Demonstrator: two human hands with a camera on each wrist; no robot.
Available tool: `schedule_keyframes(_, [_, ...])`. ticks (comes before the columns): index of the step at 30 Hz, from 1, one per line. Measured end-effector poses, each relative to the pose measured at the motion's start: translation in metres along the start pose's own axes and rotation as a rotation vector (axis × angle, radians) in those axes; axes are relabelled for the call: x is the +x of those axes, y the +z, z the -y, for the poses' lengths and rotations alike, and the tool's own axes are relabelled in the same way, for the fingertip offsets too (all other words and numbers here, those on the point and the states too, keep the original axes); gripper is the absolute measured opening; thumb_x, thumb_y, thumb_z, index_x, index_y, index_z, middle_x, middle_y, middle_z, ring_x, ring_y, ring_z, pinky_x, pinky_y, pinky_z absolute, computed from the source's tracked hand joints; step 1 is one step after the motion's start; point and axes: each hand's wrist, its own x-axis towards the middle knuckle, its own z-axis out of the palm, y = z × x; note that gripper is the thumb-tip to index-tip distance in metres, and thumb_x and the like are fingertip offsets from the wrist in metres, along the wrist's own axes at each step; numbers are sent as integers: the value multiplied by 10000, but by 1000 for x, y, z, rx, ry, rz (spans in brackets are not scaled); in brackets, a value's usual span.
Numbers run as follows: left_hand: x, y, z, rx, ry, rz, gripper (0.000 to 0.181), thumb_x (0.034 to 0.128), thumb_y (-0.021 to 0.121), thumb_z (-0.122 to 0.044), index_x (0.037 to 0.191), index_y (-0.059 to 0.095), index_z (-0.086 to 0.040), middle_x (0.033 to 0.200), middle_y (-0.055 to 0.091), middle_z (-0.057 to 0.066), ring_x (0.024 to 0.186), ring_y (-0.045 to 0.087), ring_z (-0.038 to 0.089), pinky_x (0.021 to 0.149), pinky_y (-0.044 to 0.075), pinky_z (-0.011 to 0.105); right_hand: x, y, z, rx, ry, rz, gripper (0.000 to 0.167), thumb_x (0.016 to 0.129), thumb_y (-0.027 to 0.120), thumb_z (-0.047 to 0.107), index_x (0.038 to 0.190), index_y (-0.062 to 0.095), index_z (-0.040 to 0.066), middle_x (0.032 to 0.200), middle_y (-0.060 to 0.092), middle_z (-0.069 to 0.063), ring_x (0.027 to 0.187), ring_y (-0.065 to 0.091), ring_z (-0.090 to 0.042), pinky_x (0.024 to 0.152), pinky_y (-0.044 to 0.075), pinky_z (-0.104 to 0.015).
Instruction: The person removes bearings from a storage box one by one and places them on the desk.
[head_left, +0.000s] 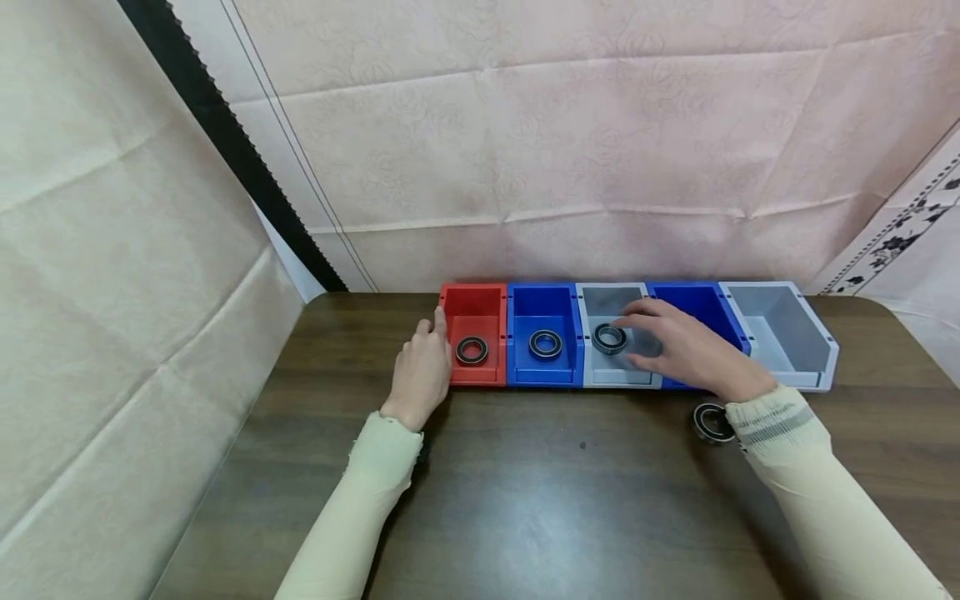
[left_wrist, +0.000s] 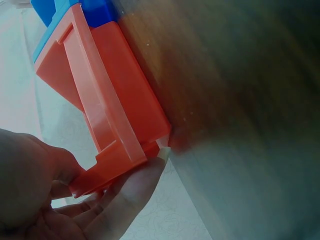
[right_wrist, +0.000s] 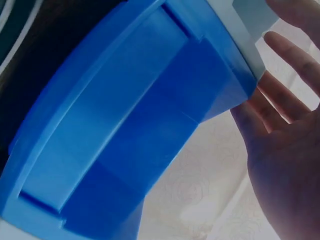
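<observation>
My left hand grips the left side wall of the red bin, thumb on one side and fingers on the other. A ball bearing lies in that bin, and a second bearing lies in the blue bin beside it. Over the middle grey bin is my right hand, its thumb and fingers spread apart. Just left of its fingertips is a third bearing within the grey bin; whether it touches the floor of the bin I cannot tell.
Another bearing sits on the wooden table in front of the bins, partly behind my right cuff. Right of the middle grey bin stand a second blue bin and a second grey bin. Pale cloth hangs behind.
</observation>
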Motion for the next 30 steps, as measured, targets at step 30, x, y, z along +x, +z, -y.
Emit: schedule_keyframes(30, [0,1,2,29,29,-15,553,1013,589,-97,1527,423,21,1182,627,260,569,635,246,554,609,378,42,13,11,-154,16,142,491,842,834,255,1287,695,100,1313,627,-149,1115,658,-339,959,551,-585])
